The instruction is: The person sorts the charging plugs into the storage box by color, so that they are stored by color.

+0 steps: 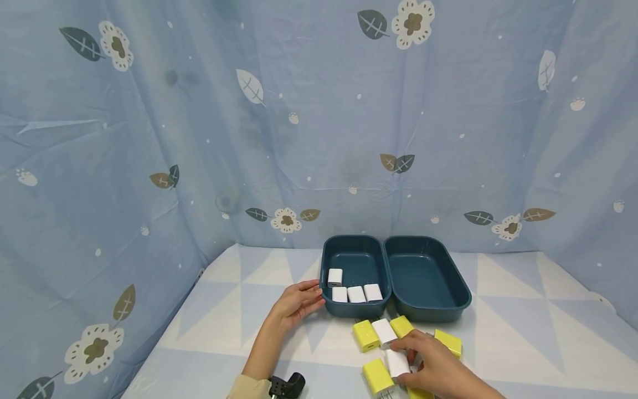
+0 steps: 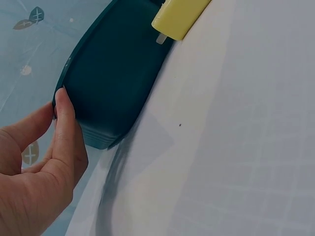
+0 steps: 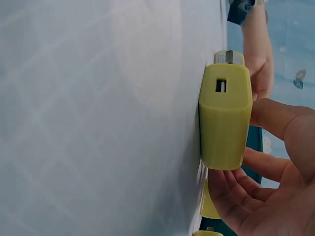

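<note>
My left hand point(image 1: 296, 302) pinches the near left rim of a dark teal tray point(image 1: 355, 263) between thumb and fingers. Several white charger plugs lie in that tray, toward its near side and left wall. In the head view my right hand point(image 1: 443, 366) holds a white charger plug point(image 1: 397, 363) between thumb and fingers, low over the table. Around it are several yellow charger plugs point(image 1: 376, 377) and another white plug point(image 1: 384, 332). In the right wrist view, a yellow charger plug point(image 3: 225, 118) stands in front of the fingers and hides what they hold.
A second teal tray point(image 1: 423, 277) with nothing in it stands against the first one's right side. Behind both hangs a blue patterned curtain point(image 1: 324, 138). A blue and white patterned cloth point(image 1: 513, 343) covers the table. A black strap device point(image 1: 287, 385) sits on my left wrist.
</note>
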The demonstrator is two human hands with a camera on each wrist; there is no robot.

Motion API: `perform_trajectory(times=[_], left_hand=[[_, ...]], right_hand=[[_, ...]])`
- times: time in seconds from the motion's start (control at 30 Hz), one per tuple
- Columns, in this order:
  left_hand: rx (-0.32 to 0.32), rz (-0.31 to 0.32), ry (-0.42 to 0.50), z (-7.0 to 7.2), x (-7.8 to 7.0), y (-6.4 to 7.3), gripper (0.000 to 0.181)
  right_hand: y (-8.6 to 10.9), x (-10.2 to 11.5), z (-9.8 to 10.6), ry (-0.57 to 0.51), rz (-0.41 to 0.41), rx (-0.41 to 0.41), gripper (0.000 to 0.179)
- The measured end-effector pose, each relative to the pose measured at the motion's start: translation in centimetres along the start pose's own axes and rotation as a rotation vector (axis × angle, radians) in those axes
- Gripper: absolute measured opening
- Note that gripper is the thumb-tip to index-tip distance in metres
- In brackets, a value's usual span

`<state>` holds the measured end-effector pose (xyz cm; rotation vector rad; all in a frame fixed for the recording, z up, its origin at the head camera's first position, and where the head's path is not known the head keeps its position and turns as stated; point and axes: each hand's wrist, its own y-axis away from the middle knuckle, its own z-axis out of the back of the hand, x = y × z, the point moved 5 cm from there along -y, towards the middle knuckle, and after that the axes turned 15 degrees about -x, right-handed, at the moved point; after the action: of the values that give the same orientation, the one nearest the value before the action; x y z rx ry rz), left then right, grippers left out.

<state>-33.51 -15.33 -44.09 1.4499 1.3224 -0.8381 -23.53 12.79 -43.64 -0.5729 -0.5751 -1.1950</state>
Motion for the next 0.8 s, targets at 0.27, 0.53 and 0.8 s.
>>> perform_trajectory(times=[0.27, 0.53, 0.8], left_hand=[[0.036, -0.02, 0.004, -0.1, -0.2, 0.2, 0.049], [0.011, 0.003, -0.018, -0.2, -0.1, 0.1, 0.05], [0.023, -0.011, -0.005, 0.0, 0.1, -0.2, 0.049]], right_hand=[[0.1, 0.0, 0.5, -0.021, 0.001, -0.025, 0.043], [0.4, 0.0, 1.1, -0.085, 0.018, -0.032, 0.046], [0.5, 0.3, 2.0, -0.132, 0.095, -0.05, 0.048]])
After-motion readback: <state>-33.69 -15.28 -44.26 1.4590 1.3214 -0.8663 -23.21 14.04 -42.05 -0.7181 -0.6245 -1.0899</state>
